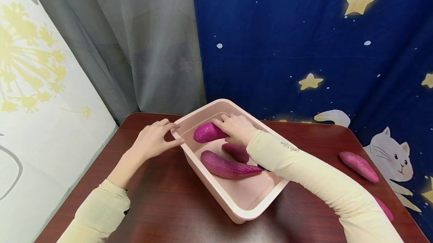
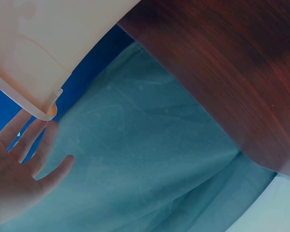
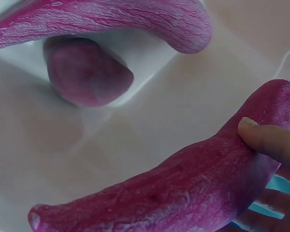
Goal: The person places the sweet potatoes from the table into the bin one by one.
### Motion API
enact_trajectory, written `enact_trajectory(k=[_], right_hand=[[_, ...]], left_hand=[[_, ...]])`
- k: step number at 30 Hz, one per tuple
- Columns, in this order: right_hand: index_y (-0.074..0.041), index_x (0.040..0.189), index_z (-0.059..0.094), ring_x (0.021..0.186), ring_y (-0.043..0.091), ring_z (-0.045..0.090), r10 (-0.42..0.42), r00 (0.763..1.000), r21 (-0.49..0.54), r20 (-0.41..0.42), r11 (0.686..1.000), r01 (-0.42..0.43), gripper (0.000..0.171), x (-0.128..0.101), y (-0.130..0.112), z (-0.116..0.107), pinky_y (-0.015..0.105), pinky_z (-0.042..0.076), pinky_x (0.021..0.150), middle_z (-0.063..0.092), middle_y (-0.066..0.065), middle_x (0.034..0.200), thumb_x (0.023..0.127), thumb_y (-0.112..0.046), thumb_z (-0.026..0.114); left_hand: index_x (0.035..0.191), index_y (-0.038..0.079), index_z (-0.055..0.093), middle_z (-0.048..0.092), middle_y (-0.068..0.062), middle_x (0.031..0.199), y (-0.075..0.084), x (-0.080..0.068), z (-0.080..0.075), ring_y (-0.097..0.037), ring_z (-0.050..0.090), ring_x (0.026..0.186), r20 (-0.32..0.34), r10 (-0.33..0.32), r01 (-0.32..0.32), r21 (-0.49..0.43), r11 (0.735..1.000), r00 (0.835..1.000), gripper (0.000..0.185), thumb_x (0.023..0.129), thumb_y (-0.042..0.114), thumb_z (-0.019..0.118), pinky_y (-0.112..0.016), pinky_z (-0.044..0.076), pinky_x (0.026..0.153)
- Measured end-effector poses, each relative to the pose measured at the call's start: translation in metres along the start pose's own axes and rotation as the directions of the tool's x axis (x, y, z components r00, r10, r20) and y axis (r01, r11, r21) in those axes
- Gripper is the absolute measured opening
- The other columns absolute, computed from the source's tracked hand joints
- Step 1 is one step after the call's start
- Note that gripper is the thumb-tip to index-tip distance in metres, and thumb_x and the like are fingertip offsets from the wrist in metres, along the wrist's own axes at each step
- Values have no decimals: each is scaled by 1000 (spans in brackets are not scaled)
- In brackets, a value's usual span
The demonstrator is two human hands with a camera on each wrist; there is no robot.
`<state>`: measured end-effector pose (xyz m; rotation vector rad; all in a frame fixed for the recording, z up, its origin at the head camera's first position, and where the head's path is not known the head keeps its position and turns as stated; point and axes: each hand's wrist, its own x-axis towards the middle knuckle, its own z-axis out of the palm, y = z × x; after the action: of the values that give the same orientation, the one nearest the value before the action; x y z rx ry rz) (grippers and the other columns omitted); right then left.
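A pink plastic basin point(image 1: 243, 214) stands on a dark wooden table point(image 1: 162, 198). My right hand point(image 1: 227, 125) reaches into its far corner and grips a purple sweet potato point(image 1: 206, 132). In the right wrist view my thumb point(image 3: 268, 140) presses on that sweet potato point(image 3: 174, 188), with my fingers under it. A long sweet potato point(image 1: 226, 166) and a shorter one point(image 1: 236, 152) lie on the basin floor. My left hand point(image 1: 172, 134) touches the basin's left corner from outside. In the left wrist view its fingers point(image 2: 31, 137) are straight beside the rim point(image 2: 38, 111).
Two more purple sweet potatoes lie on the table to the right, one point(image 1: 359, 166) near the far edge and one point(image 1: 383, 208) partly behind my right sleeve. A grey curtain point(image 1: 142, 47) and a blue starry cloth point(image 1: 304, 47) hang behind the table.
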<state>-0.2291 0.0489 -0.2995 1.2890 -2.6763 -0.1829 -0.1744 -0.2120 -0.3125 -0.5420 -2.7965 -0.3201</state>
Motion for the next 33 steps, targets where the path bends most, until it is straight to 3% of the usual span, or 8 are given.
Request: enact_trajectory(k=[4, 11, 23, 33], right_hand=[[-14, 127, 45, 91, 23, 53, -2, 1000, 2, 22, 1000, 2, 65, 1, 0, 8, 37, 46, 72, 52, 8, 102, 69, -27, 72], [-16, 128, 43, 90, 21, 54, -7, 997, -29, 79, 1000, 9, 68, 3, -1, 23, 35, 45, 76, 53, 6, 100, 70, -36, 72], [-15, 119, 48, 81, 23, 54, -17, 995, -30, 102, 999, 20, 61, 2, 0, 35, 35, 47, 66, 54, 7, 94, 66, -26, 76], [-15, 114, 49, 78, 22, 55, 13, 984, -7, 179, 1000, -12, 55, 3, 0, 45, 35, 47, 63, 54, 5, 92, 67, -25, 75]], left_hand=[[108, 11, 63, 55, -5, 92, -1, 0, 1, -23, 53, 81, 0, 0, 0, 3, 1000, 1000, 52, 74, 51, 63, -42, 43, 65], [108, 11, 63, 54, -4, 92, -1, 0, 2, -23, 53, 81, 2, 4, -4, 6, 1000, 1000, 53, 74, 52, 62, -43, 43, 64], [108, 12, 63, 55, -4, 92, 0, 1, 0, -22, 53, 80, -2, 3, -3, 17, 1000, 1000, 52, 73, 51, 63, -41, 44, 63], [108, 11, 63, 55, -4, 91, 1, 1, -1, -22, 53, 80, 8, 2, -2, 22, 1000, 1000, 53, 73, 51, 63, -40, 43, 62]])
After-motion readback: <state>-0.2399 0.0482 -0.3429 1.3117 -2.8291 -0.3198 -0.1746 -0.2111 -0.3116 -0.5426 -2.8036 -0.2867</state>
